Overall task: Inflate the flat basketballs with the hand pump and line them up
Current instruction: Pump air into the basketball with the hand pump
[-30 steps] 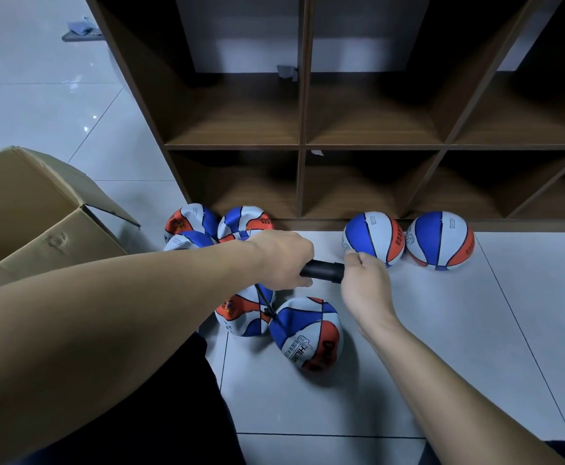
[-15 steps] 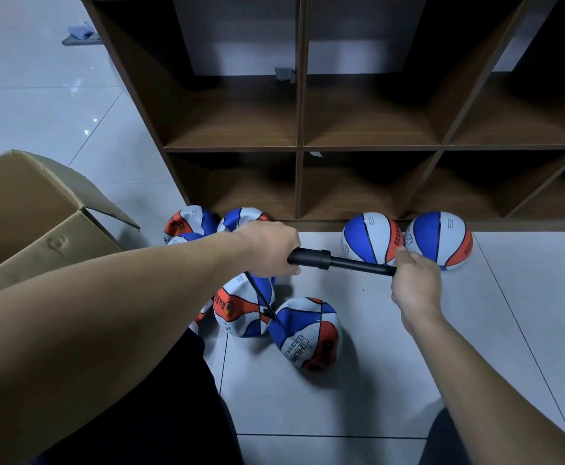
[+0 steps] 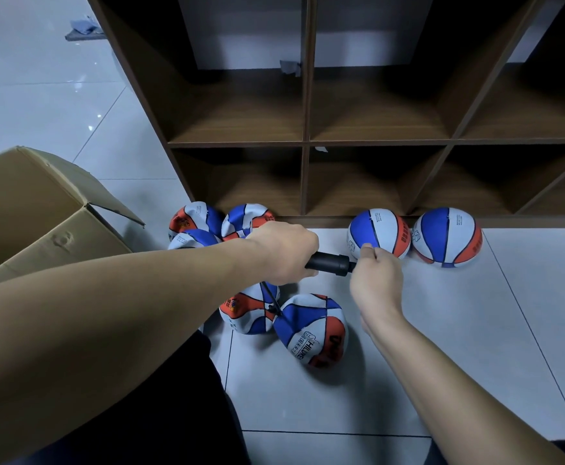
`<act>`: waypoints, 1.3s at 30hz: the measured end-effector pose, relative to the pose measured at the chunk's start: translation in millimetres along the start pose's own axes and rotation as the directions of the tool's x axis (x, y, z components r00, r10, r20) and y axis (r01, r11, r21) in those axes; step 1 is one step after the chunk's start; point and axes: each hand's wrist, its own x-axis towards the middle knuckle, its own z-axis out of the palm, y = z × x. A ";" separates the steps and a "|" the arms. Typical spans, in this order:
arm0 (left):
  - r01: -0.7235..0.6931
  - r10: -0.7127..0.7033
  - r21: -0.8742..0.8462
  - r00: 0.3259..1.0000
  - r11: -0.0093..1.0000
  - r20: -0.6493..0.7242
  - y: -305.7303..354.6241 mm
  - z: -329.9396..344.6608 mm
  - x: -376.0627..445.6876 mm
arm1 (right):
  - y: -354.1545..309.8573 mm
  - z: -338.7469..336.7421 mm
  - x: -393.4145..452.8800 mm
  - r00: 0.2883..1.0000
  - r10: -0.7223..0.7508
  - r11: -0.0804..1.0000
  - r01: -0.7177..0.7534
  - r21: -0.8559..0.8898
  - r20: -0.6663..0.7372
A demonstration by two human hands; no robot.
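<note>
Head view shows the right hand (image 3: 375,280) back against the black pump barrel (image 3: 329,263), its fingers curled round the handle, which is hidden in the fist. Half a second ago the rod stood drawn out toward three o'clock; now it is pushed home, so one more stroke of air has likely gone in. The left hand (image 3: 284,253) is clamped round the barrel's other end. A thin black hose (image 3: 271,298) drops toward six o'clock to the ball being filled (image 3: 249,312), still creased and soft-looking, touching another sagging ball (image 3: 311,330) at its four o'clock. Two rounder, smooth balls (image 3: 378,233) sit side by side at two o'clock against the foot of the brown wood-grain shelf (image 3: 308,142). More flat ones (image 3: 195,219) bunch at eleven o'clock, beside the open cardboard box (image 3: 39,209) on the glossy tiled floor (image 3: 475,330).
</note>
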 end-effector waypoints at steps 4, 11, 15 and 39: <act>-0.010 0.010 -0.010 1.000 1.000 -0.007 5.0 -1.1 2.0 | -5.0 0.7 -4.0 0.999 -0.043 0.999 0.043 -0.019 0.024; -0.021 0.021 -0.019 1.000 1.000 -0.001 7.1 0.0 5.9 | 4.3 -3.9 7.3 0.996 -0.059 0.998 0.060 -0.020 0.073; -0.015 0.015 -0.052 1.000 0.999 0.001 6.4 -0.7 8.8 | 9.1 -17.4 21.4 0.994 -0.077 0.997 0.079 -0.021 0.080; 0.045 -0.047 -0.049 0.998 0.998 -0.042 6.6 -4.2 1.1 | -1.7 -11.0 12.2 0.986 -0.152 0.988 0.153 -0.001 0.069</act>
